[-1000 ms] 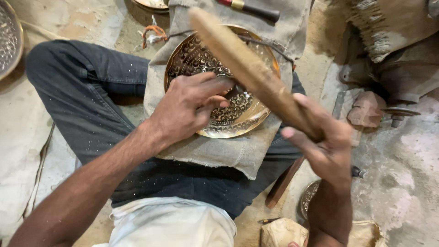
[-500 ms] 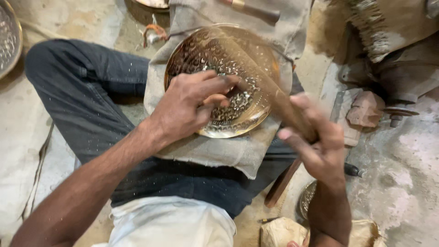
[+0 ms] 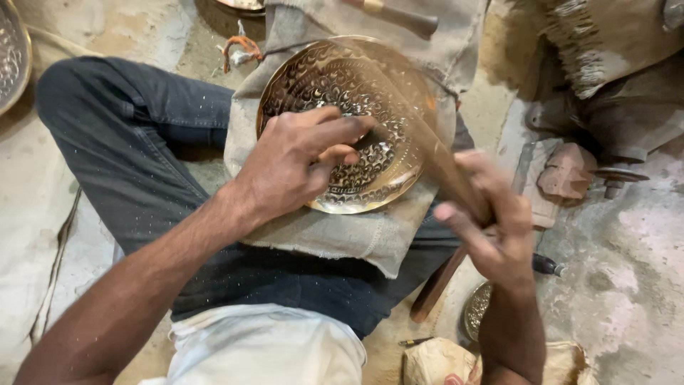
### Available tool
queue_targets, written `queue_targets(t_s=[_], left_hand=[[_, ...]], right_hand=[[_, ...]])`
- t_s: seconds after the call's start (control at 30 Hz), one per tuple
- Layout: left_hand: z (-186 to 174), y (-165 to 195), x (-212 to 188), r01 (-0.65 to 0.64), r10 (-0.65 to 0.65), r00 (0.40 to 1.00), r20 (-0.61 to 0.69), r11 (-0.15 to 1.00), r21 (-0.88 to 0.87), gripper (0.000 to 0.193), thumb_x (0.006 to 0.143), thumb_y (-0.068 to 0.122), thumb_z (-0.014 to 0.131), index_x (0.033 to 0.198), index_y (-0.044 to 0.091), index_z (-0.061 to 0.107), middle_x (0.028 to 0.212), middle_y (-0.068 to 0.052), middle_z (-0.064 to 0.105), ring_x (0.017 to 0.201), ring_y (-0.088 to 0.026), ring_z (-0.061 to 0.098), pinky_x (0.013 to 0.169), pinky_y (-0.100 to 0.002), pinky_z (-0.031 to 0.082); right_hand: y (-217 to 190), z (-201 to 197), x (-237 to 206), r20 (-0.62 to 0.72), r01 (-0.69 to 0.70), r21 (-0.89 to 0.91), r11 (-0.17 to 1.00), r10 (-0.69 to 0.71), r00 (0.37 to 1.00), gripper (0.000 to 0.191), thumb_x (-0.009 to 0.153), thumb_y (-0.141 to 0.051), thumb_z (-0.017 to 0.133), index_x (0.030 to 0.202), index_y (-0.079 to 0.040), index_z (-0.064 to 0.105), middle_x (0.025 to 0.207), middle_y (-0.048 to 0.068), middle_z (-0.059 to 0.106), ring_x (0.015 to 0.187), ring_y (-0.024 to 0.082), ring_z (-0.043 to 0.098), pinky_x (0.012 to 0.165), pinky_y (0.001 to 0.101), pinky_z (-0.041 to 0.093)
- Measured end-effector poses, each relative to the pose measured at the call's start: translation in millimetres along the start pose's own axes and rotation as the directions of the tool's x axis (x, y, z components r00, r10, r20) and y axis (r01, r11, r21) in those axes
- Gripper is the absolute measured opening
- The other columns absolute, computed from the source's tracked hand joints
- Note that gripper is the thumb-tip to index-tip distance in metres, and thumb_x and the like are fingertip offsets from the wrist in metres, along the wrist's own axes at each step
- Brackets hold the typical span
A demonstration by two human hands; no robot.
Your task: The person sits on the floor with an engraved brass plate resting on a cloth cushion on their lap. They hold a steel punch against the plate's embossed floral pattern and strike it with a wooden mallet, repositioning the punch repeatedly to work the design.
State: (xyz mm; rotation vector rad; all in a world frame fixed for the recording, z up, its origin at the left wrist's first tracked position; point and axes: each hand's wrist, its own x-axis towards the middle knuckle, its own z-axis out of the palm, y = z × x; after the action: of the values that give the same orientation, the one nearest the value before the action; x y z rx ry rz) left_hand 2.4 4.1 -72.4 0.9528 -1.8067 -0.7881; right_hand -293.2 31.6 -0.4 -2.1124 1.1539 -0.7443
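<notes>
Dusty floor all round; an engraved brass plate [image 3: 356,128] is rested on lap cloth [image 3: 342,235]. A small punch, mostly hidden, is pinched by left hand [image 3: 299,160] fingers over the plate; a blurred wooden mallet [image 3: 427,153] is gripped by right hand [image 3: 491,221]. Knuckles could get clipped if the swing's off.

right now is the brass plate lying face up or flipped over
Face up: the brass plate shows its patterned hollow, resting on cloth under the left hand.

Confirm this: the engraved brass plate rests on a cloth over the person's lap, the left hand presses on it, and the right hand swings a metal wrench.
Not quite. The head view shows the right hand swinging a wooden stick, blurred with motion, not a metal wrench. The rest stands: the engraved brass plate rests on a cloth over the lap, and the left hand presses on it.
</notes>
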Motion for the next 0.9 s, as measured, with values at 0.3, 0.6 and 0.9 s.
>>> queue_targets(t_s=[0.3,0.6,0.9], left_hand=[[-1.8,3.4,1.5,0.013,-0.014,1.000,0.017,1.000,0.026,0.039,0.093,0.004,0.069,0.132,0.008,0.067,0.095,-0.007,0.069,0.079,-0.018,0.072,0.066,-0.034,0.061],[-4.9,3.5,4.3,0.007,-0.010,0.999,0.031,0.995,0.099,0.039,0.092,0.005,0.070,0.130,0.011,0.068,0.094,-0.007,0.068,0.076,-0.020,0.071,0.061,-0.037,0.057],[-4.9,6.1,2.8,0.039,-0.045,0.997,0.063,0.995,0.097,0.039,0.092,0.006,0.071,0.130,0.012,0.069,0.094,-0.007,0.066,0.077,-0.022,0.071,0.062,-0.038,0.057]], right_hand=[[-9.4,0.4,-5.3,-0.078,-0.113,-0.097,0.989,0.106,0.991,0.061,0.088,-0.013,0.083,0.142,-0.004,0.058,0.098,0.005,0.072,0.066,0.009,0.054,0.060,0.0229,0.041],[-5.3,2.0,-8.3,-0.206,0.000,-0.150,0.989,-0.032,0.978,0.051,0.092,-0.016,0.081,0.136,-0.006,0.059,0.110,0.011,0.070,0.092,0.016,0.068,0.077,0.0283,0.056],[3.5,0.2,-23.6,-0.297,-0.046,0.149,0.988,0.089,0.951,0.054,0.100,-0.018,0.080,0.146,-0.008,0.052,0.104,0.004,0.072,0.074,0.006,0.064,0.062,0.0178,0.049]])
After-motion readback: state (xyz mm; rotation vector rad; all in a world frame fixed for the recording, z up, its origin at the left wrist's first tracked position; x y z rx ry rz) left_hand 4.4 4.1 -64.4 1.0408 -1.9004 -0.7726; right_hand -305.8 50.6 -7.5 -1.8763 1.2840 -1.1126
